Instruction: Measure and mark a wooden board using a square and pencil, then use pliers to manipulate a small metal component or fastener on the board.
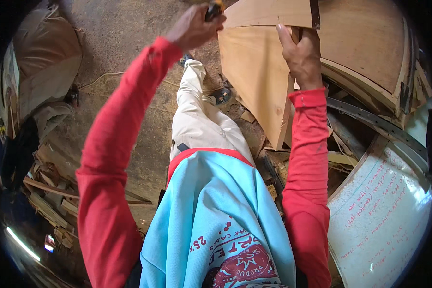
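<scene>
My left hand [199, 28] is raised near the top edge, its fingers closed round a black-and-yellow tool [214, 9]. Most of that tool is hidden or cut off, so its kind is unclear. A pale wooden board [269, 13] lies across the top of a wooden box [254, 72]. My right hand [303, 55] grips the near edge of this board, with the thumb up against it and the other fingers mostly hidden. By the thumb tip stands a thin upright sliver, perhaps a nail. A dark strip [315, 14] runs along the board's right end.
More wooden panels [365, 43] lean at the right, above a curved dark metal strip [377, 122]. A whiteboard [379, 216] with red handwriting rests at lower right. Wood offcuts [48, 206] are piled at left, near a covered bulky object [45, 53]. A cord [101, 77] crosses the floor.
</scene>
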`<state>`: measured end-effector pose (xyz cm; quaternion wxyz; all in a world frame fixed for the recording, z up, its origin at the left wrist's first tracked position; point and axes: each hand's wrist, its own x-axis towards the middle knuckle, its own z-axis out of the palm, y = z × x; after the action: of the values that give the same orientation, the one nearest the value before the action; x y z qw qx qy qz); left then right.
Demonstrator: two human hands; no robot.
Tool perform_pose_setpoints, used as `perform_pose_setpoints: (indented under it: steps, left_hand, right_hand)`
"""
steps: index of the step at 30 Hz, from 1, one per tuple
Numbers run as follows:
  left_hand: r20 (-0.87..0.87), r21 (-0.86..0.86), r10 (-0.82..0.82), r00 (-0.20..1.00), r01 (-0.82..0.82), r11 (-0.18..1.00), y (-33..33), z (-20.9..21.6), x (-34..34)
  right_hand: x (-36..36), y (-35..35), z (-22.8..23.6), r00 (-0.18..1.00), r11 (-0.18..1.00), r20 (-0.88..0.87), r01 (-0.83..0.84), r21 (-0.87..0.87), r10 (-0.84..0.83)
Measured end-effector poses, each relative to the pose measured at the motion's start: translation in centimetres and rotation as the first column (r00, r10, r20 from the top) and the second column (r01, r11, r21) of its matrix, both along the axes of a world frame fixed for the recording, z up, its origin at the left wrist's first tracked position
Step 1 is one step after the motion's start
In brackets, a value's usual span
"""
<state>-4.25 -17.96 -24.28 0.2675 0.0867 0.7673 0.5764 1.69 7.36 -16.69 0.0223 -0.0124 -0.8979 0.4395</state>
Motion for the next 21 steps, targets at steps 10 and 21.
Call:
perform_pose_setpoints:
  steps: [10,21]
  left_hand:
    - [-0.508,-0.457,-0.268,0.819,0.008,0.889,4.3,1.9,8.2]
    - [-0.537,-0.629,-0.503,0.678,0.076,0.774,8.6,4.1,7.4]
  right_hand:
    - [3.0,6.6,-1.1,0.992,0.985,0.035,0.119,0.126,-0.124]
    - [6.3,12.0,-4.1,0.998,0.959,0.051,-0.057,0.276,0.045]
